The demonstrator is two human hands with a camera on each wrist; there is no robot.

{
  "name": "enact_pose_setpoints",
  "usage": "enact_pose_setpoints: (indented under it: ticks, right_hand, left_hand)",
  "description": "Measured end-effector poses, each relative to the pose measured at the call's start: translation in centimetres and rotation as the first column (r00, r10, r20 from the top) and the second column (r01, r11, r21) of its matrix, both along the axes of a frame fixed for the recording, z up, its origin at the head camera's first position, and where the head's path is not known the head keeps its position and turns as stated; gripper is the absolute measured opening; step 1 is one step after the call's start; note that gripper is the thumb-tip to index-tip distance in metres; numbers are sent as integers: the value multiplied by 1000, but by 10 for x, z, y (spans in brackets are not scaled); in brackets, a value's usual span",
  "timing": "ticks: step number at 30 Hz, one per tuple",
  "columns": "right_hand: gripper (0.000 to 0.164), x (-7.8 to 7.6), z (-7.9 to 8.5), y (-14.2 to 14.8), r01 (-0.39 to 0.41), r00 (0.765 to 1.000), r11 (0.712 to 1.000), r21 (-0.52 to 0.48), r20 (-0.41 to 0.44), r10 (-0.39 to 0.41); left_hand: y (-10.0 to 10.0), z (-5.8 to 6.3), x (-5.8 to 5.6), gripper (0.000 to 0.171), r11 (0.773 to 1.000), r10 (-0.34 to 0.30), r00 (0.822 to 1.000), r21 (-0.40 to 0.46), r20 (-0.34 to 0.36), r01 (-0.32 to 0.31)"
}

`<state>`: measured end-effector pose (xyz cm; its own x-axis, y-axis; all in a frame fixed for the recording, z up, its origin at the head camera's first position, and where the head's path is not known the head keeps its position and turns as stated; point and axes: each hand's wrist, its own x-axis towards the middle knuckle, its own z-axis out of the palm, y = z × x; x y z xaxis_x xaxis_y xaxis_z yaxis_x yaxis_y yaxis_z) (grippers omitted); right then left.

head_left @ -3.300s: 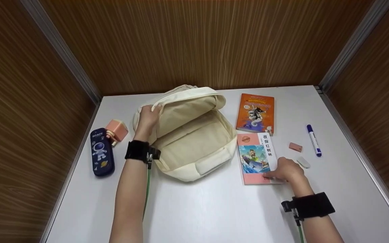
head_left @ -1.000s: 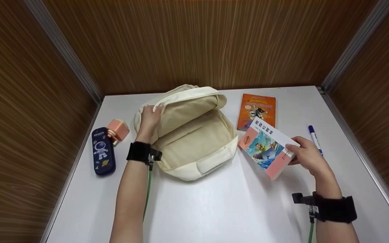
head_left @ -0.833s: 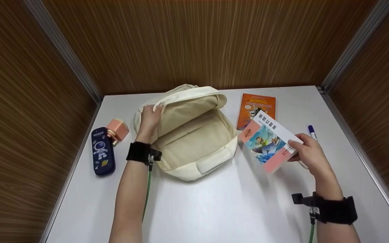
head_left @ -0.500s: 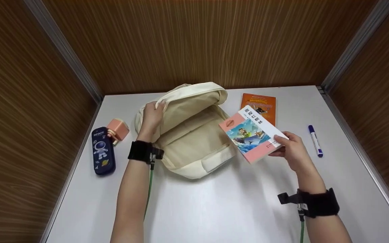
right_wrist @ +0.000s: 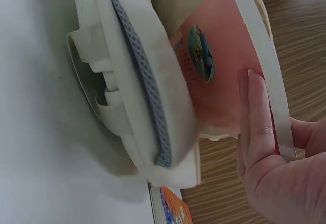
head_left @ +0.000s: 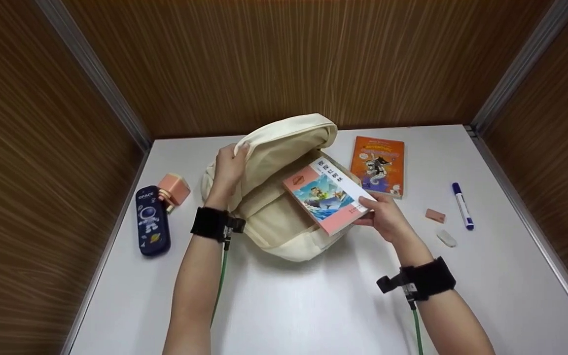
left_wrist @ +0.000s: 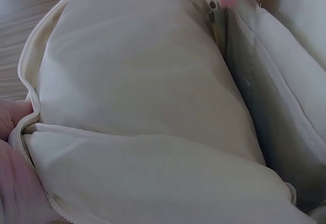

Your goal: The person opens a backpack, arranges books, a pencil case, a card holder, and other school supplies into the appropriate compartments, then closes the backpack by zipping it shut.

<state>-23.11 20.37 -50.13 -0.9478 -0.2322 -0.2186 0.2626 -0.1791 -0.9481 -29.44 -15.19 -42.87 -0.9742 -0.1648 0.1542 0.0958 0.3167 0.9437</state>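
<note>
A cream backpack [head_left: 276,241] lies unzipped on the table, its flap raised. My left hand [head_left: 230,167] pinches the zippered edge of that flap; in the left wrist view the thumb and fingers [left_wrist: 20,183] show at the left edge. With my right hand [head_left: 385,217] I hold a pink-and-white paperback book [head_left: 326,195] by its lower right corner, thumb on the cover. The book is tilted over the bag's mouth, partly inside its outline. From the right wrist view, straight fingers [right_wrist: 260,112] support the pink back cover. Whether the book touches the lining I cannot tell.
An orange book [head_left: 378,165] lies right of the bag. Farther right are a purple-capped marker [head_left: 462,206], a reddish eraser [head_left: 435,215] and a white eraser [head_left: 446,238]. On the left lie a navy astronaut pencil case [head_left: 152,222] and a pink box-shaped object [head_left: 174,188]. Wood-grain panels enclose the table.
My right hand has picked the paperback up off the table and carried it left over the backpack's opening. My left hand has lifted the flap higher and slightly rightward.
</note>
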Motion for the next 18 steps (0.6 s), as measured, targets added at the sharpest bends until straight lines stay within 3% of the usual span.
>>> enact_pose_setpoints:
  ticks: [3, 6, 8, 12, 14, 16, 18]
  right_hand:
    - [45, -8, -2, -10, -26, 1000, 999, 22, 12, 26]
    - [44, -13, -5, -16, -65, 998, 989, 131, -4, 66]
    - [42, -15, -7, -19, -95, 995, 965, 245, -16, 102]
    - [37, -17, -14, -22, -159, 983, 872, 463, -5, 181]
    - [36, -19, -18, -23, -182, 977, 837, 516, 2, 212]
    - [38, -21, -21, -24, -190, 975, 826, 530, 6, 221]
    - [42, -25, -23, -26, -183, 978, 839, 513, 9, 207]
  left_hand:
    - [3, 5, 3, 30, 1000, -8, 1000, -10, -28, 8]
    - [6, 10, 5, 29, 1000, -9, 998, -18, -62, 8]
    - [9, 11, 7, 29, 1000, -6, 996, -24, -92, 4]
    - [15, 10, 12, 28, 1000, -24, 992, 7, -123, 25]
    - [16, 9, 13, 27, 999, -36, 991, 20, -131, 39]
    - [16, 8, 14, 27, 998, -44, 990, 40, -132, 50]
    - [16, 7, 14, 27, 997, -48, 990, 47, -134, 55]
